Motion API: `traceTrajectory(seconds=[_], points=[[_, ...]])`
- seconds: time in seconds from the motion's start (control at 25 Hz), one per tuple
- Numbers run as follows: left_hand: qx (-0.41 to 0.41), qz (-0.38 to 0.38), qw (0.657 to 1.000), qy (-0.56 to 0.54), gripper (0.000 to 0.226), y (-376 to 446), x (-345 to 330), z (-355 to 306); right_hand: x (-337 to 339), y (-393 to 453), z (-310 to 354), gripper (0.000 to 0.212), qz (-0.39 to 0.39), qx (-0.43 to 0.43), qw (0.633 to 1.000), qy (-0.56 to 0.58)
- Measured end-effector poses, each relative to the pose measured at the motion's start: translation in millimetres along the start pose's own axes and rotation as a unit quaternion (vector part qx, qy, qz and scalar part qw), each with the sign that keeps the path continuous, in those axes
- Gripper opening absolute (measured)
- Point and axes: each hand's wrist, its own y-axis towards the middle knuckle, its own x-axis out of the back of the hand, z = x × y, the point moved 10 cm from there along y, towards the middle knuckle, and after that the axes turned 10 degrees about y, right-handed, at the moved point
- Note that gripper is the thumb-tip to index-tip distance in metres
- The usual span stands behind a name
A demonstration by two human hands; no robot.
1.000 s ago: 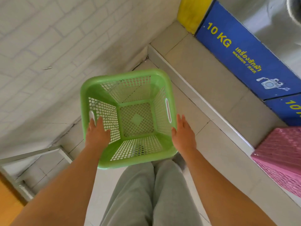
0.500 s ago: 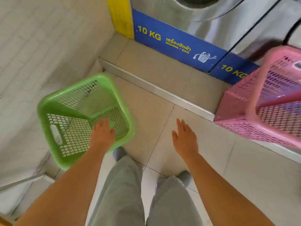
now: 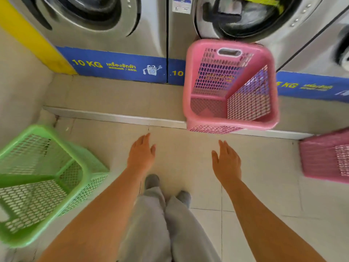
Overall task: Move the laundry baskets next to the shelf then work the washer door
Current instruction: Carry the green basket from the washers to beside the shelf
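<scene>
Grey trousers (image 3: 154, 224) above pale floor tiles (image 3: 264, 186).

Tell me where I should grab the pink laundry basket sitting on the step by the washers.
Probably by the rim of the pink laundry basket, one hand on each side, from the front. It stands upright and empty on the raised step, and both the left hand and right hand are free. Its far wall has a handle slot.

Empty laundry baskets line a row of front-loading washers.
Green basket (image 3: 37, 178) sits on floor tiles at left; pink basket (image 3: 230, 86) rests on the step below a washer door (image 3: 245, 16); second pink basket (image 3: 326, 157) at right.
</scene>
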Motion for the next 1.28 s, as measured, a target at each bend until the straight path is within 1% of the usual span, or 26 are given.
traceTrajectory(seconds=[0.08,0.28,0.48,0.64,0.8,0.92,1.08,1.16,1.28], points=[[-0.028,-0.006,1.0,0.006,0.054,19.5,5.8,-34.3,20.5,14.6,-19.5,0.054,-0.021,-0.027,0.999,0.02],[-0.047,-0.012,0.999,-0.001,0.055,79.4,22.1,-93.9,61.6,69.2,-43.7,0.051,-0.073,-0.068,0.993,0.066],[-0.049,0.002,0.999,0.004,0.056,146.6,33.8,-136.9,91.9,142.2,-57.0,0.044,-0.127,-0.081,0.982,0.116],[-0.034,0.015,0.999,0.006,0.058,179.7,37.1,-166.3,114.4,187.1,-77.0,0.05,-0.16,-0.087,0.978,0.104],[-0.004,0.015,1.0,-0.012,0.065,206.8,30.1,-191.9,132.5,236.9,-100.3,0.057,-0.145,-0.093,0.981,0.089],[0.044,0.012,0.998,-0.041,0.07,222.4,24.2,-203.2,143.7,266.6,-117.8,0.065,-0.138,-0.088,0.984,0.075],[0.093,-0.001,0.995,-0.033,0.075,246.8,12.8,-204.9,144.4,308.7,-146.6,0.071,-0.092,-0.092,0.989,0.071],[0.115,0.0,0.993,-0.038,0.078,254.9,6.5,-201.6,139.3,327.0,-155.8,0.073,-0.066,-0.082,0.991,0.08],[0.122,-0.01,0.992,-0.038,0.086,257.8,3.9,-202.1,135.0,339.1,-160.8,0.075,-0.06,-0.054,0.989,0.122]])
